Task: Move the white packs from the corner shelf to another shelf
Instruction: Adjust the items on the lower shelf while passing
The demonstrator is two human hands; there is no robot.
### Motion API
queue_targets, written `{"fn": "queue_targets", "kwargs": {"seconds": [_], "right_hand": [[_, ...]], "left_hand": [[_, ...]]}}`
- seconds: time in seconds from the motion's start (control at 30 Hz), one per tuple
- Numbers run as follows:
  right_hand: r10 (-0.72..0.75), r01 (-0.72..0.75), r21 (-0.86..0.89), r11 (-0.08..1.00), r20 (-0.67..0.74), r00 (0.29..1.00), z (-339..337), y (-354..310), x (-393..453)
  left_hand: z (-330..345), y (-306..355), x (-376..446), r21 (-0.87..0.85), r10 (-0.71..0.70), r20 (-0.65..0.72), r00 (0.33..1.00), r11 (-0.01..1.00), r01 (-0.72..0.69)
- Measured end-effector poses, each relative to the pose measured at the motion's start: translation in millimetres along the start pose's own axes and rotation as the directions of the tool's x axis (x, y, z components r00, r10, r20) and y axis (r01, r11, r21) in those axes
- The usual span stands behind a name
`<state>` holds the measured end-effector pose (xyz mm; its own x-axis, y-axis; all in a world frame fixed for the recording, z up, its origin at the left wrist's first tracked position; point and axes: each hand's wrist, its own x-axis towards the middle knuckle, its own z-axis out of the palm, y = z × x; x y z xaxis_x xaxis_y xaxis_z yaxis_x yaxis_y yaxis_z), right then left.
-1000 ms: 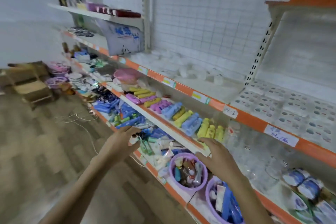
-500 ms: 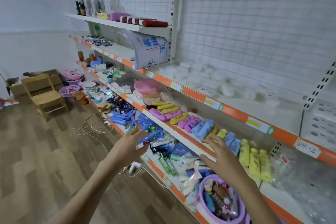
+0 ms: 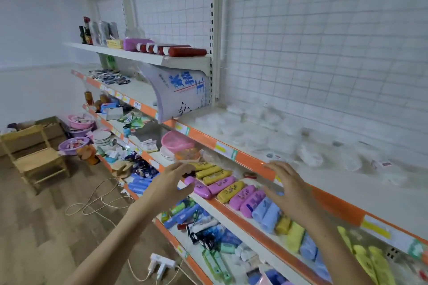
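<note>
Over on the far left a small slatted wooden chair [image 3: 38, 162] stands on the wood-patterned floor, with purple and pink plastic basins [image 3: 73, 145] of small goods just behind it. A pale cord [image 3: 92, 203] loops across the floor toward a white power strip [image 3: 159, 264] near the foot of the shelving.

The left hand [image 3: 172, 183] is raised in front of the orange-edged middle shelf [image 3: 250, 164], fingers loosely spread and holding nothing, close to a row of yellow and pink oblong soap-like packs [image 3: 220, 183] lying side by side. Above that, a big white printed sack [image 3: 178, 93] leans under the top white shelf [image 3: 143, 58], where dark bottles [image 3: 86, 33] and red cylinders [image 3: 180, 50] sit.

The right hand [image 3: 286, 188] hovers just at the orange lip of the middle shelf, fingers straight and apart, gripping nothing. The white translucent plastic packs [image 3: 266, 129] lie scattered on that shelf behind and to the right of both hands, against the white wire-grid back panel [image 3: 324, 41]; neither hand touches them. Further right, below, blue and yellow tubes [image 3: 301, 236] line the lower shelf.
</note>
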<state>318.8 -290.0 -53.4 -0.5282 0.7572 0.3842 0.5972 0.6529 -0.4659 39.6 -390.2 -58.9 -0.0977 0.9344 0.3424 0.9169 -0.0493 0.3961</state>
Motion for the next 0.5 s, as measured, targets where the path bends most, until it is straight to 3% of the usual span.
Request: {"fn": "queue_targets", "kwargs": {"seconds": [0.23, 0.5], "right_hand": [[-0.081, 0.079, -0.056, 0.995, -0.047, 0.996, -13.1, 42.9, 134.0], [0.079, -0.074, -0.027, 0.997, 0.251, 0.965, -6.8, 82.7, 222.3]], "left_hand": [[-18.4, -25.3, 138.6, 0.003, 0.050, -0.043, 0.998, 0.999, -0.050], [32.7, -40.8, 256.8, 0.032, 0.066, 0.217, 0.974, 0.997, -0.074]]}}
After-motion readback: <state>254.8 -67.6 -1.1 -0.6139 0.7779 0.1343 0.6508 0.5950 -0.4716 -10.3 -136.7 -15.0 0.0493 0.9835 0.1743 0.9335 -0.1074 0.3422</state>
